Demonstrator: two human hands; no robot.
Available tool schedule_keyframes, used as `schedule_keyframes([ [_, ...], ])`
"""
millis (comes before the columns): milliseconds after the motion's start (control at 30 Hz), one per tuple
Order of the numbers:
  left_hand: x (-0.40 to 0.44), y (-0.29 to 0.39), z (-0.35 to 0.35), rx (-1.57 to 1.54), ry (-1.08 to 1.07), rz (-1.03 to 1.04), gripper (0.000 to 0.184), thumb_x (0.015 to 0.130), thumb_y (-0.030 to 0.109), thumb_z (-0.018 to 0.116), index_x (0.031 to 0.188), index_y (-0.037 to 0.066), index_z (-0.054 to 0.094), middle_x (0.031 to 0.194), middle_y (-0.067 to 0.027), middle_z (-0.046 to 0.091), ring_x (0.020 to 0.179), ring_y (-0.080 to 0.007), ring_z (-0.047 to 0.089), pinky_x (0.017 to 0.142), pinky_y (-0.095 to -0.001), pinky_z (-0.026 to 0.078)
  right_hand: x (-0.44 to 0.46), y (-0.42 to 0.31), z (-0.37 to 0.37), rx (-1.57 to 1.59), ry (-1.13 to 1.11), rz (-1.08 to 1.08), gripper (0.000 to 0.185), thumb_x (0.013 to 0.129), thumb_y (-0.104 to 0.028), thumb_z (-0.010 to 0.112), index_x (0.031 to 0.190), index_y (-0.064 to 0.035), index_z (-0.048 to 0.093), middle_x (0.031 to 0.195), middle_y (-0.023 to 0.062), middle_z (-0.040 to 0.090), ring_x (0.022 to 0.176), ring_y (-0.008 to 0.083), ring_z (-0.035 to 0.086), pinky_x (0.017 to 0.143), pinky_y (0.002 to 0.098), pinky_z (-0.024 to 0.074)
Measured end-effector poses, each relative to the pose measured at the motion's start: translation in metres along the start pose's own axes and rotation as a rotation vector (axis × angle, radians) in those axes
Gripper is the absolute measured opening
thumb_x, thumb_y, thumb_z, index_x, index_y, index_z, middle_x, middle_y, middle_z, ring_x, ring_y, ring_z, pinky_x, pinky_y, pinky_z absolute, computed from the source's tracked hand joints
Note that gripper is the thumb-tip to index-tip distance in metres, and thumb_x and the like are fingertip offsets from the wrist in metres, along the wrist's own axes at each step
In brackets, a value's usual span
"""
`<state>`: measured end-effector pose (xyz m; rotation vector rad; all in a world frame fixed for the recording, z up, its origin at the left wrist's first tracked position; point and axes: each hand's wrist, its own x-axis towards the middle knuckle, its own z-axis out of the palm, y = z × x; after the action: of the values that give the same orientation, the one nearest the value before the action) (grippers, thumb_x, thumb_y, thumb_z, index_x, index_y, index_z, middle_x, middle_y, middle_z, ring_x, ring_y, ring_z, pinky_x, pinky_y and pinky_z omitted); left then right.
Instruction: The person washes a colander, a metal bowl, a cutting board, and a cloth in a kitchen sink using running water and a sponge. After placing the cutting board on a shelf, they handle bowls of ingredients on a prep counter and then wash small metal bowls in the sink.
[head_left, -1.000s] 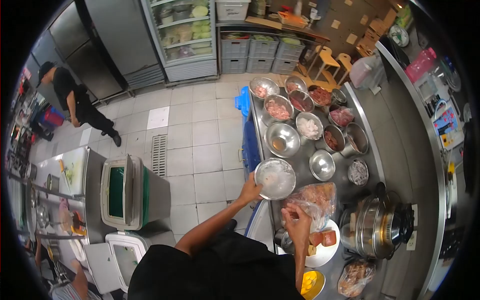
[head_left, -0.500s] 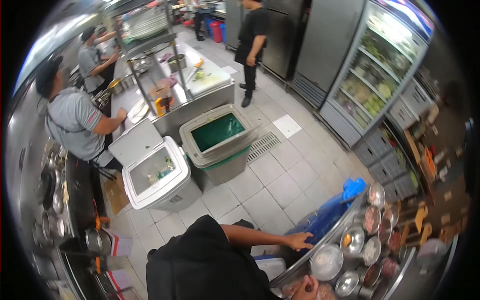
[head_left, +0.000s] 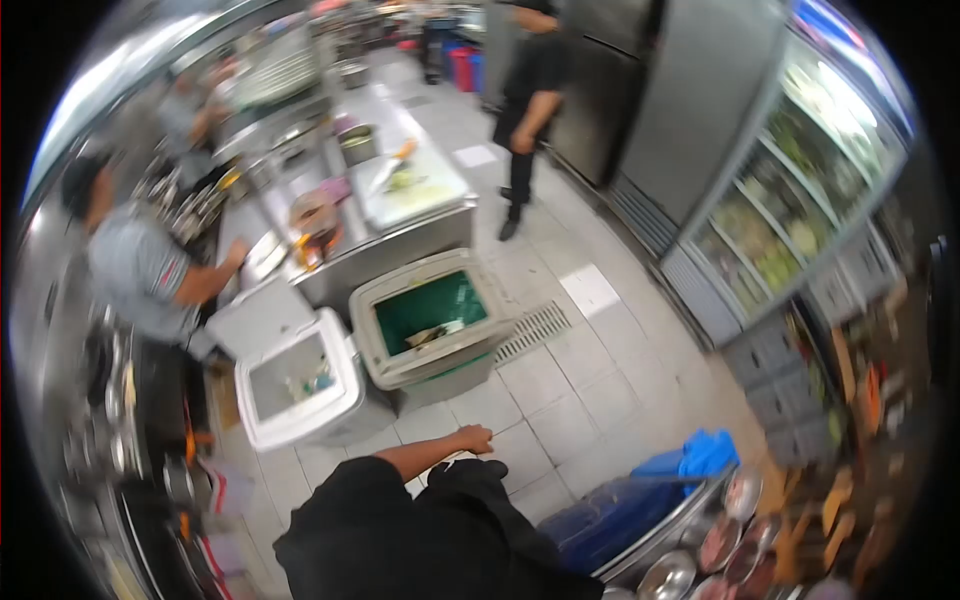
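Observation:
My left hand (head_left: 472, 438) reaches over the tiled floor at the end of a bare forearm, its fingers curled closed; nothing shows in them. Just above it in the view stands a beige bin (head_left: 372, 372) with a green inside, and some brown and white scraps (head_left: 430, 335) lie in it. Beside that bin, a white bin (head_left: 345, 395) has its lid tipped back and bits of waste at the bottom. My right hand is out of view, past my black shirt. Metal bowls (head_left: 668, 577) line the counter at lower right.
A blue bag-like cover (head_left: 600, 525) hangs along the counter edge. Co-workers in grey shirts (head_left: 140, 265) stand at a steel worktable; a person in black (head_left: 535, 90) stands near the fridges. A glass-door fridge (head_left: 790, 190) and a floor drain (head_left: 535, 332) are to the right.
My left hand has left the bowls and swung up and left toward the bins. My right hand has gone out of view. The view has shifted; scraps now show in the beige bin.

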<state>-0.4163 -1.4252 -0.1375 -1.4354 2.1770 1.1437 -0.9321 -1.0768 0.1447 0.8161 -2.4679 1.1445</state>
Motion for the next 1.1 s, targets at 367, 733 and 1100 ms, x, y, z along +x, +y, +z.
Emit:
schedule_keyframes([
  [367, 0.100, 0.041, -0.041, -0.542, -0.106, -0.073, 0.040, 0.089, 0.029, 0.060, 0.117, 0.002, 0.053, 0.103, -0.0125, 0.062, 0.064, -0.0214, 0.068, 0.042, -0.0280, 0.048, 0.124, 0.201, -0.003, 0.540, 0.205, 0.938, 0.043, 0.084, -0.029, 0.068, 0.113, -0.0008, 0.054, 0.112, 0.0114, 0.060, 0.104, 0.0210, 0.058, 0.094, 0.0340, 0.0452],
  [733, 0.090, 0.114, -0.043, -0.476, -0.160, -0.172, 0.040, 0.090, 0.032, 0.058, 0.120, 0.007, 0.053, 0.101, -0.0065, 0.062, 0.064, -0.0199, 0.067, 0.046, -0.0300, 0.051, 0.166, 0.304, 0.049, 0.721, 0.297, 1.250, 0.037, 0.082, -0.004, 0.059, 0.113, 0.0122, 0.045, 0.103, 0.0243, 0.058, 0.087, 0.0335, 0.065, 0.073, 0.0360, 0.0589],
  [1100, 0.117, 0.185, -0.060, -0.303, -0.225, -0.204, 0.037, 0.089, 0.033, 0.056, 0.118, 0.010, 0.054, 0.104, -0.0047, 0.060, 0.069, -0.0209, 0.067, 0.052, -0.0315, 0.051, 0.158, 0.314, 0.065, 1.001, 0.552, 1.075, 0.030, 0.081, 0.003, 0.049, 0.107, 0.0164, 0.042, 0.103, 0.0281, 0.058, 0.084, 0.0402, 0.065, 0.069, 0.0387, 0.0611],
])
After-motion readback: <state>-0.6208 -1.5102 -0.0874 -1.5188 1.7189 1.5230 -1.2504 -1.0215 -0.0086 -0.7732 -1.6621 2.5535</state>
